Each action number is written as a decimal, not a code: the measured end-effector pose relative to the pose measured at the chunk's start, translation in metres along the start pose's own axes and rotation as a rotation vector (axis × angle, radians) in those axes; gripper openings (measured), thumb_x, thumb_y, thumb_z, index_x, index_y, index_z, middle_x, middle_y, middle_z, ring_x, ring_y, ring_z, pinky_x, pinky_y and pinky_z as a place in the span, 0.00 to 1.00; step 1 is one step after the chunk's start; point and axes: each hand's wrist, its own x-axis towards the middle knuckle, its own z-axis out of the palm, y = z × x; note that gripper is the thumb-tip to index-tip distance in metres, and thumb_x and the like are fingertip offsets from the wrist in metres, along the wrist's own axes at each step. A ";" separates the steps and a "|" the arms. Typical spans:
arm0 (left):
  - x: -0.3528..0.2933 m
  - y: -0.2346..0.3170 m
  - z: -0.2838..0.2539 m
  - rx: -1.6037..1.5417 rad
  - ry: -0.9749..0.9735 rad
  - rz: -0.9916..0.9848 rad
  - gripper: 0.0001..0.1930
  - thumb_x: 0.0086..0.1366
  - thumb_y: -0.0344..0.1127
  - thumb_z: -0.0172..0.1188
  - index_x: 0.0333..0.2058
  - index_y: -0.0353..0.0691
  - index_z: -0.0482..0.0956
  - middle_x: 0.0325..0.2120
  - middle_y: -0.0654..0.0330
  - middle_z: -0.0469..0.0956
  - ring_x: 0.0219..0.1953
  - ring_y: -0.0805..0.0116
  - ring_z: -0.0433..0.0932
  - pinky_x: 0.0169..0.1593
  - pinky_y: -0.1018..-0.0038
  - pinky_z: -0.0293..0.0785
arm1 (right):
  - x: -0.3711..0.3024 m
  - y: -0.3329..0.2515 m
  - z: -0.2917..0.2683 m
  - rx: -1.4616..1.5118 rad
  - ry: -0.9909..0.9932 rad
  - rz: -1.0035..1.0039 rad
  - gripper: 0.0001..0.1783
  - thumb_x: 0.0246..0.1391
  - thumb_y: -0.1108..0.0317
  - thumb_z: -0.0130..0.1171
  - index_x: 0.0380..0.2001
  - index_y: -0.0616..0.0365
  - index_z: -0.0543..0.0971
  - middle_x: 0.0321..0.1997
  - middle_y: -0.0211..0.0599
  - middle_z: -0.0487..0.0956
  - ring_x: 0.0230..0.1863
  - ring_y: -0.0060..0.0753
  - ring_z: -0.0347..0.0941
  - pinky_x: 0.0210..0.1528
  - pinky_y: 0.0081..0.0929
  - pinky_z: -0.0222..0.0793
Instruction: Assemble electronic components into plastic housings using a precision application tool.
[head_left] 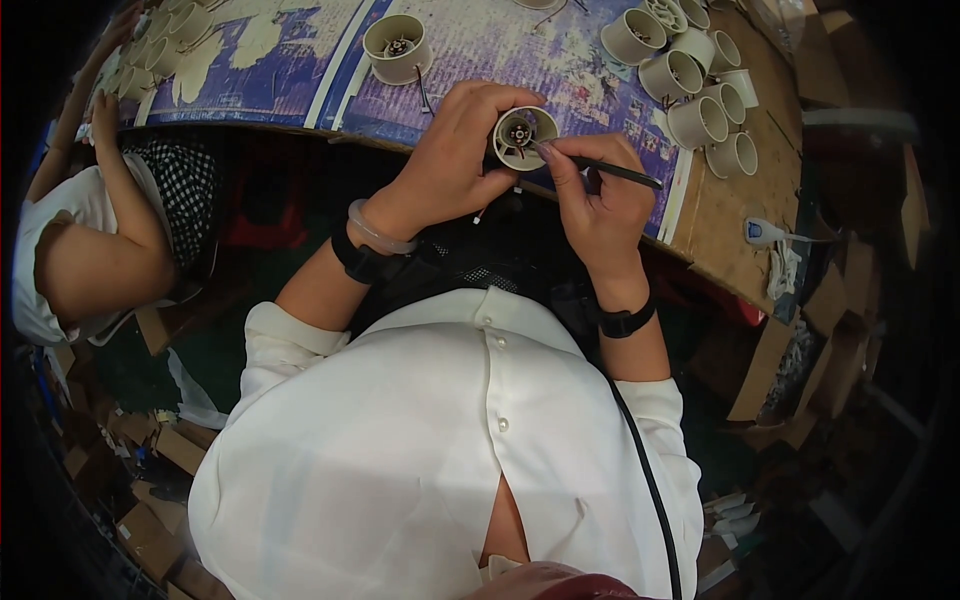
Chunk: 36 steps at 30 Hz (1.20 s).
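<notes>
My left hand (445,150) grips a short cream plastic cylinder (497,142) over the table's front edge, its open end facing up. Inside it sits a small dark round motor (519,134) with wires. A slim black pen-like tool (618,171) is pinched in my right hand (612,205), its near end at the cylinder's rim. Whether the tool's tip touches the motor cannot be made out. Below the cylinder dangles a small white plug (478,216). Another such cylinder (398,62) with a motor and wire stands on the table, left of my left hand.
Several similar cylinders (697,122) crowd the table's right side. A white and blue bottle-like thing (765,231) lies near the right corner. At left, a co-worker's arm (130,185) reaches to the worn purple table covering (480,50). Cardboard boxes (150,530) stand on the floor.
</notes>
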 end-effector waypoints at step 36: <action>-0.001 0.002 0.002 0.035 0.046 -0.018 0.32 0.41 0.26 0.69 0.50 0.41 0.70 0.45 0.59 0.74 0.48 0.53 0.69 0.53 0.64 0.66 | -0.009 0.003 0.012 0.065 0.122 0.167 0.06 0.53 0.72 0.67 0.32 0.62 0.80 0.29 0.34 0.79 0.27 0.25 0.74 0.29 0.20 0.67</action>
